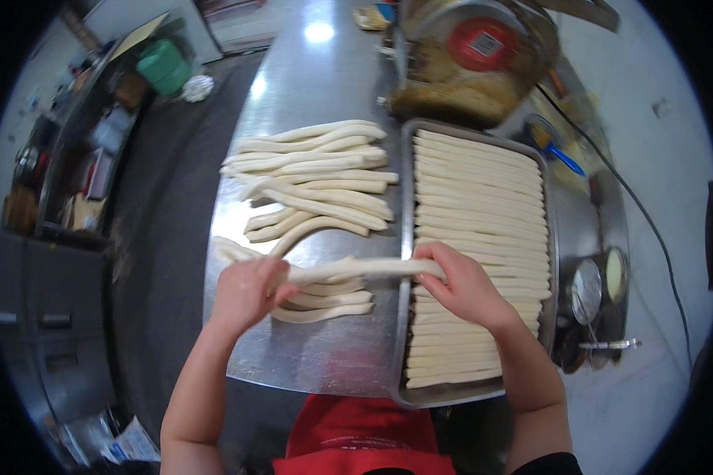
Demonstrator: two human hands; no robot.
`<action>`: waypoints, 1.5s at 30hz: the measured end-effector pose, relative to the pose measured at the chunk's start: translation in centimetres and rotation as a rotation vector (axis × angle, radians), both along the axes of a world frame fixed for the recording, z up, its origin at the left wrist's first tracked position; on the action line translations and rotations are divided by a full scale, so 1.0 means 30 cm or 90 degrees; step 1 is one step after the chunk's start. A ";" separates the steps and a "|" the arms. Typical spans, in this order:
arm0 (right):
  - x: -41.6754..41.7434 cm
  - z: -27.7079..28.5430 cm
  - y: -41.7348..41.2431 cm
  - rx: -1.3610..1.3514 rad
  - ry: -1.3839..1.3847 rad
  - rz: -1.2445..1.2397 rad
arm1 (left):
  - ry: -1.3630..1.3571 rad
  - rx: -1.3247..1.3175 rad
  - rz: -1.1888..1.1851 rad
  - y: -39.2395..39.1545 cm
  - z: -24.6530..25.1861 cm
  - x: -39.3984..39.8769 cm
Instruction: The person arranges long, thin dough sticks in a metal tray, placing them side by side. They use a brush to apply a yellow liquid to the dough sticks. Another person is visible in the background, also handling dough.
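Observation:
A strip of dough (362,268) is stretched between my hands, slightly blurred. My left hand (252,291) grips its left end above the steel table (309,362); my right hand (454,279) pinches the other end above a metal tray (403,237). Rows of dough strips (478,196) lie side by side across that tray. On the table to its left, more loose dough strips (315,160) lie in a pile, some crossing each other. Several shorter-looking strips (333,300) are just beyond my left hand, partly hidden by it.
A stained metal machine (469,89) with a red round part stands behind the tray. Right of the tray are a blue-handled brush (564,159), a metal-lidded container (587,291) and a black cable (641,211). Shelving (77,172) and a green gas cylinder (163,66) stand at left, across the floor.

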State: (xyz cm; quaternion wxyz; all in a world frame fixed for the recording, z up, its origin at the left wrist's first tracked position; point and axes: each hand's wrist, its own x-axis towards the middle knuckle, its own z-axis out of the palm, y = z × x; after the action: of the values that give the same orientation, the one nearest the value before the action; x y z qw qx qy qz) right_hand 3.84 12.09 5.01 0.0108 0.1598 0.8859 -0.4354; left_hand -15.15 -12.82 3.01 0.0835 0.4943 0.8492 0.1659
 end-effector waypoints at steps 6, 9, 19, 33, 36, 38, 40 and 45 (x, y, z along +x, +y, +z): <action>0.507 -0.110 0.142 -0.007 -0.165 -0.079 | -0.082 0.009 -0.241 0.105 -0.063 0.238; 0.663 -0.121 0.191 0.036 -0.189 -0.225 | -0.067 0.045 -0.250 0.206 -0.082 0.350; 0.706 -0.170 0.247 0.503 -0.106 -0.310 | 0.054 -0.022 -0.190 0.394 -0.102 0.453; 0.687 -0.211 0.256 0.625 -0.120 -0.281 | 0.088 -0.019 -0.203 0.417 -0.118 0.454; 0.703 -0.216 0.262 0.593 -0.124 -0.259 | 0.136 -0.028 -0.210 0.406 -0.107 0.458; 0.699 -0.208 0.260 0.602 -0.125 -0.253 | 0.140 -0.022 -0.215 0.397 -0.105 0.454; 0.700 -0.192 0.262 0.628 -0.160 -0.267 | 0.141 -0.026 -0.220 0.391 -0.098 0.459; 0.701 -0.238 0.283 0.701 -0.119 -0.240 | 0.128 -0.024 -0.235 0.395 -0.095 0.457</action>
State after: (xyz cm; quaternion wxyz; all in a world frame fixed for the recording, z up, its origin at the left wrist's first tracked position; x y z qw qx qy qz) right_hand 24.86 20.58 -2.12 -0.0734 0.3342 0.9332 0.1100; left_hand -1.44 -0.96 0.15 0.0364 0.6540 0.7512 0.0817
